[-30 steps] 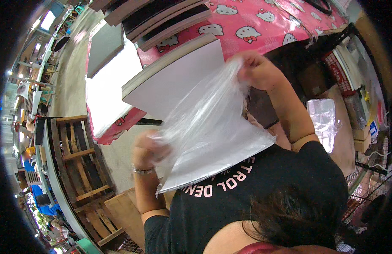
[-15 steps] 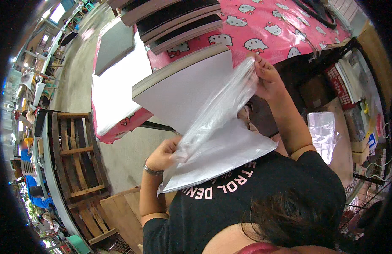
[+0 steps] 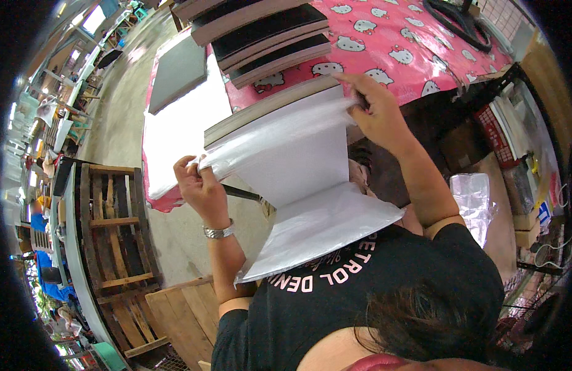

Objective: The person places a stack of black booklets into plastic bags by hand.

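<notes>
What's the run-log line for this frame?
left hand: pinching clear plastic; right hand: at its other end, grip blurred; plastic: stretched across white block; nearby: black-topped blocks, gray board, pink tablecloth

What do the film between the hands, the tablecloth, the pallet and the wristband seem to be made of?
Film: thin plastic, glossy; it creases, catches light and is see-through.
Tablecloth: perhaps vinyl or coated fabric; the printed pink surface has a smooth sheen.
Pallet: wood, apparently unfinished; its brown slats vary in tone.
Wristband: probably polished metal; silvery and shiny, but small here.
</notes>
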Demonstrator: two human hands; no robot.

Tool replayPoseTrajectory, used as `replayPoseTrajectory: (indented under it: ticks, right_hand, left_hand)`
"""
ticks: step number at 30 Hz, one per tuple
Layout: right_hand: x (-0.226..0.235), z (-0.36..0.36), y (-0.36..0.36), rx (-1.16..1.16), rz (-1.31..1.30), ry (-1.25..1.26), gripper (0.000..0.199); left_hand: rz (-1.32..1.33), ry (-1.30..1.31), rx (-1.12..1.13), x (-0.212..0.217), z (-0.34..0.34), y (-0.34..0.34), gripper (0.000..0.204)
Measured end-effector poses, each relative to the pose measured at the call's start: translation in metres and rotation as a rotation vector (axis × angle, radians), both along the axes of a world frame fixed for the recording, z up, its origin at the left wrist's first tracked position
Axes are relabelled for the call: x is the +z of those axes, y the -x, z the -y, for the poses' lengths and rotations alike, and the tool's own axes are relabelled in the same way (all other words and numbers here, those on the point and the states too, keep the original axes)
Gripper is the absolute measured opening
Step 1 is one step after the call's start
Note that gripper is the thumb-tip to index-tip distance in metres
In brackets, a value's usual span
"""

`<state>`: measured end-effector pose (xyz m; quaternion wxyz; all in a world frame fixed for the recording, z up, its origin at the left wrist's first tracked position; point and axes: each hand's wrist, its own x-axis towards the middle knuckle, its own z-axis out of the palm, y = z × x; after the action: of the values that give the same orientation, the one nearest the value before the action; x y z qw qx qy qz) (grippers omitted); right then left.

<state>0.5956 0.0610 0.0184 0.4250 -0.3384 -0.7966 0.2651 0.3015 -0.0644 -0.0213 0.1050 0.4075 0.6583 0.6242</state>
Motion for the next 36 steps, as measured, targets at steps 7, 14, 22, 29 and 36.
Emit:
replayPoseTrajectory:
  ticks: [7, 14, 22, 29, 36]
  right_hand:
    - [-0.028, 0.026, -0.014, -0.123, 0.062, -0.243, 0.051]
    - [0.002, 0.042, -0.048, 0.188, -0.162, 0.501, 0.024]
    - [-0.058, 0.039, -0.074, 0.419, -0.282, 1.215, 0.037]
    - [-0.235, 0.015, -0.074, 0.302, -0.24, 1.526, 0.041]
    - [-0.297, -0.015, -0.065, 0.229, -0.006, 1.503, 0.041]
  left_hand:
    - [-0.309, 0.055, -0.028, -0.01, 0.022, -0.026, 0.063]
    - [-0.639, 0.126, -0.056, 0.026, 0.085, -0.029, 0.017]
    - [0.742, 0.835, -0.723, -0.008, 0.089, 0.011, 0.013]
    - [0.884, 0.928, -0.626, -0.179, 0.06, 0.028, 0.017]
    - [0.471, 0.756, -0.686, -0.269, 0.062, 0.046, 0.027]
